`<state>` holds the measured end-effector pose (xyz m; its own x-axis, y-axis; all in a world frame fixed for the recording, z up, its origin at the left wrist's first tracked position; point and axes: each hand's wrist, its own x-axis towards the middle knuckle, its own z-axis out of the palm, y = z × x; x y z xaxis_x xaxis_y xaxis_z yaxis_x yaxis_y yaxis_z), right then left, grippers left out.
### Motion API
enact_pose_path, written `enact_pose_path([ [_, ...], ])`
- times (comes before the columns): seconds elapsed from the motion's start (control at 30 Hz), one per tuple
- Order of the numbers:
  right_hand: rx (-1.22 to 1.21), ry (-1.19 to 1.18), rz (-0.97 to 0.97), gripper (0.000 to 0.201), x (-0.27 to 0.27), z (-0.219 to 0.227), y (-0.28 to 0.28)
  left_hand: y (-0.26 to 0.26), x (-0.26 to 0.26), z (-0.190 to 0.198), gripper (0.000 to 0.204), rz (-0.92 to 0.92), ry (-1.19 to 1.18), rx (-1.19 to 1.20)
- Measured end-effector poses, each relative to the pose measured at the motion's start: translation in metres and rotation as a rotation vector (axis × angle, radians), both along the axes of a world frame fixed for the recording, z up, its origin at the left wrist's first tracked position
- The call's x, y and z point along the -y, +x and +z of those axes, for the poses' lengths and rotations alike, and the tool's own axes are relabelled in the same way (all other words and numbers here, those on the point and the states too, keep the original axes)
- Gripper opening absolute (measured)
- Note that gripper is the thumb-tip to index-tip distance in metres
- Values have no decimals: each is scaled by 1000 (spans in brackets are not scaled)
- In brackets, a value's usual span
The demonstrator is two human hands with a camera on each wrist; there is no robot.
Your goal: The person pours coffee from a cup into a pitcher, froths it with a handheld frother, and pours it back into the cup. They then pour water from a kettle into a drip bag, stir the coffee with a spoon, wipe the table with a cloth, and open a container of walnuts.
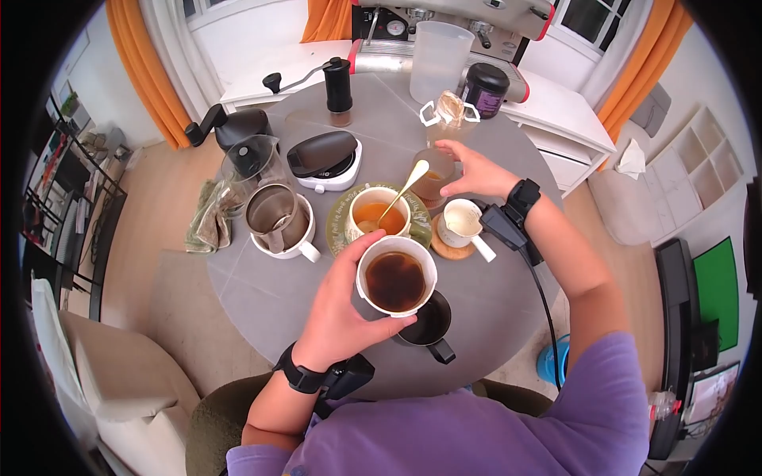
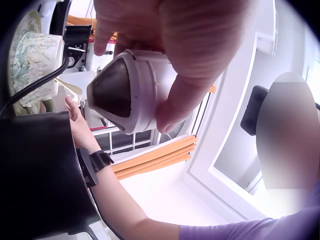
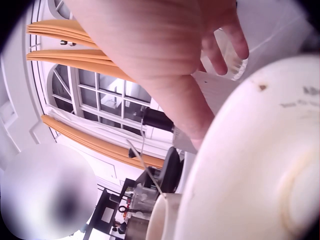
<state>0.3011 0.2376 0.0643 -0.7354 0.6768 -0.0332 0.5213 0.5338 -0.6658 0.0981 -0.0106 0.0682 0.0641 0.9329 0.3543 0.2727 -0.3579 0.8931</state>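
plainly, two hands at work above one round grey tabletop (image 1: 492,317). in the left hand (image 1: 337,313), grasped between thumb and curved fingers, one white-rimmed cup (image 1: 394,279) of dark brown liquid, raised over the near half; seen from the left wrist, a dark lower part tapering to a narrow base. the right hand (image 1: 478,174): relaxed, fingers loosely spread, right beside one ribbed glass cup (image 1: 432,186) with brown liquid inside; cannot tell whether touching.

between both hands, one green saucer (image 1: 339,218) with lettering round the rim, bearing one patterned mug (image 2: 37,67) of amber liquid and, leaning in that, one gold spoon (image 1: 417,171). to the right, one small white jug (image 1: 462,218) on one round wooden coaster (image 1: 450,248). partly under the raised cup, one black cup (image 1: 432,321) with dark contents.

on the left side, one white mug (image 1: 305,238) with one metal pitcher (image 1: 274,208) set inside, one clear carafe (image 1: 258,155), one crumpled cloth (image 1: 210,218), one black kettle (image 1: 242,127) and one white scale (image 1: 341,174) carrying a dark tray-like piece. farther back, one black hand grinder (image 1: 339,87), one drip-bag filter (image 1: 451,109) with two white ears, one translucent plastic pitcher (image 1: 438,63) and one black jar (image 1: 486,86) with a purple label. behind the tabletop, one espresso machine (image 1: 476,16).
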Motion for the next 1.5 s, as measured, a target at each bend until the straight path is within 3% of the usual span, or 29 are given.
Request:
enact_pose_path([
  [0.57,24,34,81,83,-19,-11,-9,9,-1,2,80,-1,7,80],
  [0.83,11,225,-131,77,-8,16,27,8,-1,2,79,-25,14,92],
  [1.17,-18,414,-208,77,97,84,93,12,3,0,81,-44,44,109],
  [1.5,-15,147,-214,75,194,47,112,19,9,-8,85,-40,-12,177],
])
